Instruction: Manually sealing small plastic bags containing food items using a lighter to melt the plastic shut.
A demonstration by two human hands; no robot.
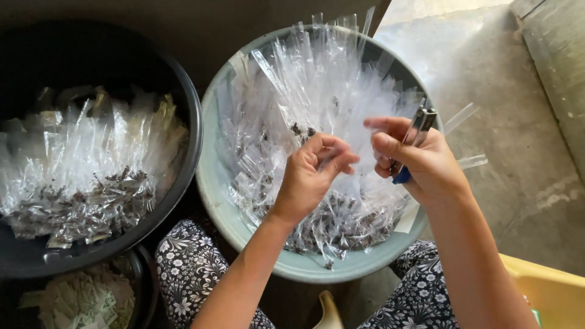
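Metal stapler [419, 127] in right hand [426, 164], above pale basin [214, 183].

floor: I see bare grey concrete [506, 91], stained and scuffed
light: I've got daylight bright at top right, dim at top left
right edge: a grey slab [557, 55] runs at a slant
corner: a yellow bin [551, 292] pokes in, bottom right

Your one camera sits on your head, looking steeply down and close over your fingers [332, 152]; the pale basin [213, 183] lies beneath them, the floor [518, 122] beyond.
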